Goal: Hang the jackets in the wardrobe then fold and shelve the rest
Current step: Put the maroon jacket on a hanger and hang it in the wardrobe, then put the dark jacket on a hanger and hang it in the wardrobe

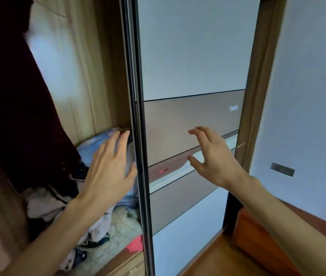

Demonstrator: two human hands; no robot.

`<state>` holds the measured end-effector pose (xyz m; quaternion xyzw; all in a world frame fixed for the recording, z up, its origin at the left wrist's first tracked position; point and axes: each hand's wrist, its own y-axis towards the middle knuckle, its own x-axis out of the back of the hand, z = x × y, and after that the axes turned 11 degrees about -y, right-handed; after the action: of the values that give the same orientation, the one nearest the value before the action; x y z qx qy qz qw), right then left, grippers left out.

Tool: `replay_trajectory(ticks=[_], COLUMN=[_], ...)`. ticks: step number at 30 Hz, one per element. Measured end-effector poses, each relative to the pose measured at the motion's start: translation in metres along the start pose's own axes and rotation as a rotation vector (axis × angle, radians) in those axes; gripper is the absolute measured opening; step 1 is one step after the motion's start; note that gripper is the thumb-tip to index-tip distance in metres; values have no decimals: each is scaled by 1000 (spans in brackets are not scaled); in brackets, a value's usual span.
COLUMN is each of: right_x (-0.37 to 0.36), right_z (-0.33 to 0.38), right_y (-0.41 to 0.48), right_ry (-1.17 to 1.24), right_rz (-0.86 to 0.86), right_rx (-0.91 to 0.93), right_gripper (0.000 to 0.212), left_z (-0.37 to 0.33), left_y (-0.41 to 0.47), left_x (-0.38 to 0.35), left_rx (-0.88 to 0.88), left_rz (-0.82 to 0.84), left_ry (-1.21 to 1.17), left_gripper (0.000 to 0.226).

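A dark maroon jacket [12, 100] hangs inside the open wardrobe on the left, with a zipper pull showing. Below it lies a loose heap of clothes [102, 220] in white, blue and pink on the wardrobe floor. My left hand [108, 170] is open with fingers spread, hovering over the heap right beside the dark edge of the sliding door [140, 136]. My right hand [212, 156] is open too, fingers curled and apart, held in front of the door's brown and white panels. Neither hand holds anything.
The sliding door [194, 56] covers the wardrobe's right half. A wooden frame [257, 86] borders it, then a pale wall with a dark switch plate [282, 169]. An orange-brown wooden piece of furniture [267, 240] stands low on the right.
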<state>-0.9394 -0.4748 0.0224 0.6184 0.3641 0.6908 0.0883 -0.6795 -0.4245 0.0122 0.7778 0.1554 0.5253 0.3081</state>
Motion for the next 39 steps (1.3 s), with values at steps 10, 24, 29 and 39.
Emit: replay_trajectory(ticks=[10,24,29,39], right_x=[14,46,60,106], right_z=[-123,-200,-197,-144], right_y=[-160,-316,-355,-468], right_ry=[-110,-258,-343,-503], right_rz=[101,272,267,361], right_rx=[-262,-739,-966,-1457], right_gripper=[68,82,79,81], left_z=[-147,-294,-339,-438], left_y=[-30,-39,-42,-116], left_x=[-131,-247,-277,-311], left_rx=[-93,-488,-640,-1040], left_rz=[265,590,679,918], left_ry=[-198,-343,-482,-733], left_gripper=[79,82,80,78])
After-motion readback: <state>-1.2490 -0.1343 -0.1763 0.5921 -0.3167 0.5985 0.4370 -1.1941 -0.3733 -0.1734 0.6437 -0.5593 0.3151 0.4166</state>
